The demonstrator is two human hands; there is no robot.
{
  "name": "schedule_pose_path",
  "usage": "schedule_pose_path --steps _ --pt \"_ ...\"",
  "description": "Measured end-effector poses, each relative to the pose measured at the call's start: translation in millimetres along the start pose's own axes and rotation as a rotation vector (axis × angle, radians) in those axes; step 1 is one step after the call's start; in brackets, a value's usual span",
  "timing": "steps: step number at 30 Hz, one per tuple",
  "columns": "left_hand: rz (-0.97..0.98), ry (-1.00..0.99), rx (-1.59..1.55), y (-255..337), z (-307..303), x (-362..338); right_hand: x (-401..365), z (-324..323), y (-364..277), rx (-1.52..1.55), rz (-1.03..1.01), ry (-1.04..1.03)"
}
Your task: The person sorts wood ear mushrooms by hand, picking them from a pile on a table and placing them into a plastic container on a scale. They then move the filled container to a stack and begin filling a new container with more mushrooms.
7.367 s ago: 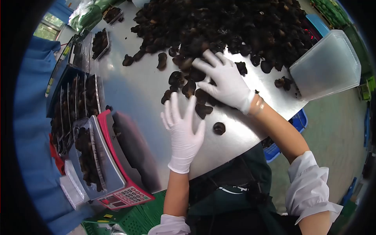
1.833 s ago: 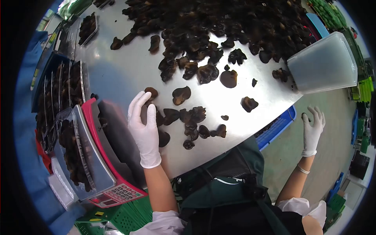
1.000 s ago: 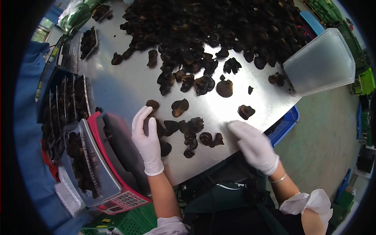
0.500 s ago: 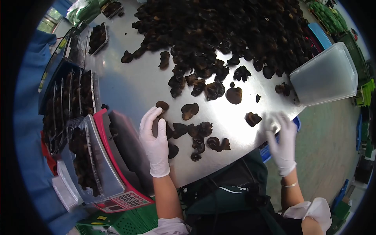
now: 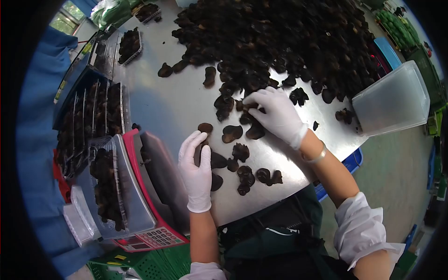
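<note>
My left hand (image 5: 195, 172), in a white glove, is curled around dark wood ear mushrooms, with one piece (image 5: 201, 154) showing between thumb and fingers. A round brown wood ear (image 5: 205, 127) lies at its fingertips. At the near edge of the big pile, my right hand (image 5: 275, 114), also gloved, pinches a wood ear (image 5: 243, 106) between thumb and fingers. Below it lies a folded wood ear (image 5: 232, 134) on the metal table (image 5: 161, 105). Several more pieces (image 5: 245, 175) are scattered right of my left hand. The right palm hides what is under it.
A large wood ear heap (image 5: 275, 42) covers the table's far side. On the left, a pink-framed scale (image 5: 149, 233) bears a filled clear tray (image 5: 107, 186), beside stacked filled trays (image 5: 88, 126). A translucent plastic tub (image 5: 394, 100) stands at the right edge, above a blue basket (image 5: 353, 161).
My right hand has swung from the table's right edge leftward and away from me, to the near side of the heap. My left hand stays around its pieces. The whole view has shifted slightly.
</note>
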State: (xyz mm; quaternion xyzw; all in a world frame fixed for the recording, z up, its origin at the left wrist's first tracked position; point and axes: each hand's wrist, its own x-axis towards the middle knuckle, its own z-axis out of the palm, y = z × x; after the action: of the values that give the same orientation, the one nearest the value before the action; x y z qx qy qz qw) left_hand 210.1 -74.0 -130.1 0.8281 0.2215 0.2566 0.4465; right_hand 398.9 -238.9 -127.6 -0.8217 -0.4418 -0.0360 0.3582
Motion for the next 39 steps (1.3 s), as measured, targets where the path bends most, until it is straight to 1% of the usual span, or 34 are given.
schedule_pose_path --steps 1,3,5,7,9,10,11,12,13,14,15,16,17,18,19,20,21,23,25,26,27,29,30,32,33,35,36,37,39 --pt "0.002 -0.007 0.011 0.0 0.0 -0.2 1.1 -13.5 -8.0 0.066 0.063 -0.013" --pt "-0.012 -0.005 0.004 1.5 -1.0 -0.2 -15.0 -53.6 -31.3 0.418 0.29 0.064" --pt "-0.007 -0.018 0.009 1.6 -0.3 0.7 -54.5 -96.7 -30.7 0.236 0.346 0.17" --pt "-0.009 -0.022 -0.004 3.1 0.6 1.3 -107.3 -130.0 -19.9 0.413 0.726 0.363" --pt "-0.012 -0.025 -0.015 3.9 3.4 1.3 -127.2 -152.2 -22.4 0.023 0.543 0.469" --pt "0.01 -0.021 -0.005 3.4 3.7 1.9 -126.7 -150.5 -24.1 0.022 0.55 0.469" --pt "0.034 -0.019 0.006 3.6 4.8 1.9 -123.6 -143.7 -26.0 0.096 0.589 0.528" --pt "-0.016 -0.026 -0.031 10.2 5.8 1.8 -114.1 -135.1 -31.3 0.172 0.627 0.59" --pt "-0.012 -0.032 -0.028 9.0 6.0 1.3 -102.5 -125.6 -32.1 0.102 0.548 0.422" --pt "-0.011 -0.03 -0.025 5.4 5.9 1.1 -92.8 -106.8 -26.8 -0.019 0.344 0.305" --pt "-0.011 -0.026 -0.023 3.1 5.5 0.2 -78.3 -78.1 -25.9 -0.134 0.329 0.271" --pt "-0.007 -0.023 -0.02 2.9 4.7 -0.9 -71.9 -58.7 -20.9 -0.481 0.194 0.039" --pt "-0.012 -0.015 -0.039 3.0 3.8 -1.2 -68.1 -34.1 -18.3 -0.417 0.196 -0.059" --pt "-0.019 -0.005 -0.058 2.7 3.5 -0.7 -64.5 -15.7 -31.8 -0.275 0.234 -0.097" --pt "-0.015 0.004 -0.055 -0.1 3.6 -0.1 -64.2 -5.8 -50.5 -0.276 0.223 -0.162" --pt "-0.004 0.024 -0.072 -3.9 4.8 0.2 -68.5 5.5 -57.8 -0.095 0.123 -0.191" --pt "0.003 0.041 -0.087 -5.8 4.7 -0.4 -71.3 5.7 -77.0 -0.033 0.068 -0.236" --pt "0.006 0.047 -0.085 -3.2 3.6 0.5 -73.7 -2.4 -94.4 -0.11 -0.074 -0.277" --pt "-0.02 0.051 -0.135 -6.2 4.1 1.1 -57.0 -9.2 -77.4 0.211 0.05 -0.182" --pt "-0.022 0.05 -0.136 -5.1 4.0 1.3 -47.7 -10.5 -68.4 0.159 0.058 -0.014" --pt "-0.023 0.051 -0.125 -2.9 3.7 1.5 -32.0 -12.7 -55.5 0.197 0.162 0.001" --pt "-0.021 0.055 -0.116 -1.8 4.0 1.0 -5.3 -3.8 -36.1 0.206 0.16 0.074" --pt "-0.024 0.052 -0.137 -2.4 3.9 0.9 1.7 5.0 -28.6 0.205 0.155 0.075" --pt "-0.029 0.058 -0.154 -2.8 2.8 1.0 12.3 23.0 -19.9 0.13 0.087 -0.063" --pt "-0.043 0.067 -0.187 -2.1 2.8 1.1 17.5 26.3 -22.8 0.132 0.081 -0.069" --pt "-0.064 0.083 -0.218 -1.6 1.3 2.2 24.5 32.3 -28.1 -0.08 -0.113 -0.109" --pt "-0.058 0.081 -0.213 -1.0 0.4 3.2 25.3 36.5 -26.9 -0.15 -0.193 -0.064" --pt "-0.052 0.075 -0.206 -1.4 -0.6 3.0 26.8 38.2 -24.0 -0.143 -0.191 -0.071" --pt "-0.061 0.069 -0.204 -3.7 -0.8 2.2 30.5 33.4 -17.5 -0.092 -0.178 -0.181"
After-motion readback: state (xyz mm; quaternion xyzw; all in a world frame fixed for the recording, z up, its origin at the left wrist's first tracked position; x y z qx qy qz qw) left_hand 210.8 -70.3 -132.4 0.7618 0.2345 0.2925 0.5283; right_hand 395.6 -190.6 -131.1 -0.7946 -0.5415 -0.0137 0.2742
